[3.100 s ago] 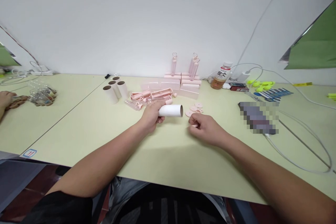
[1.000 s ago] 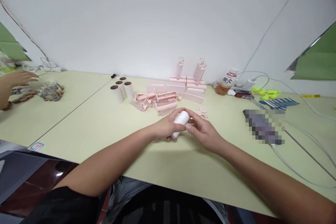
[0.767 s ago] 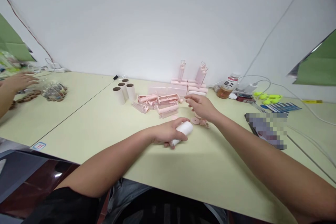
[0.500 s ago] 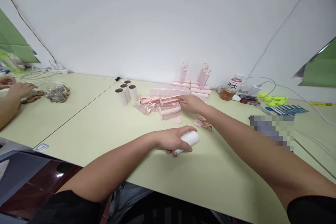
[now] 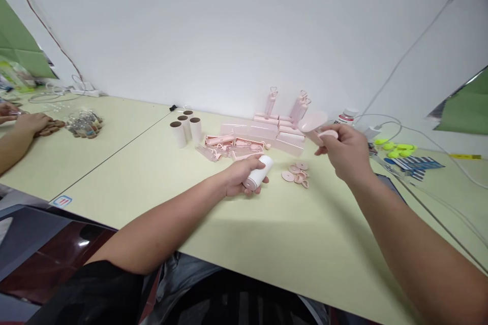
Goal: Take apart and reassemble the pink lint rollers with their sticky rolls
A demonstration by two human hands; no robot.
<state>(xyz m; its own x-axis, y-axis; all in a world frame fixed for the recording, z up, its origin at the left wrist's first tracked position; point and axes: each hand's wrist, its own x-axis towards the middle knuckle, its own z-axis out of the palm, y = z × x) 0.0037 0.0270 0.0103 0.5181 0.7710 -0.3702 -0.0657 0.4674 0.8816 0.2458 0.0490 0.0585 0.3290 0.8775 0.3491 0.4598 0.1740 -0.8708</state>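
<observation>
My left hand is wrapped round a white paper roll, held tilted just over the table; a pale pink disc shows in its near end. Raised at the right, my right hand grips a pink plastic lint roller frame, its rounded part pointing left. Below it lies a small group of pink discs and ring-shaped pieces. Pink frames and clear handle parts are heaped beyond my left hand. Several white rolls with brown cores stand upright left of the heap.
Against the wall, lint rollers stand upright with pink covers in front. A drink bottle is partly hidden behind my right hand. Yellow-green pieces and cables lie right. At far left, another person's hands work beside small bundled items.
My right hand has lifted a pink frame from the heap and moved right and nearer. My left hand has raised and turned the roll, so its near end shows.
</observation>
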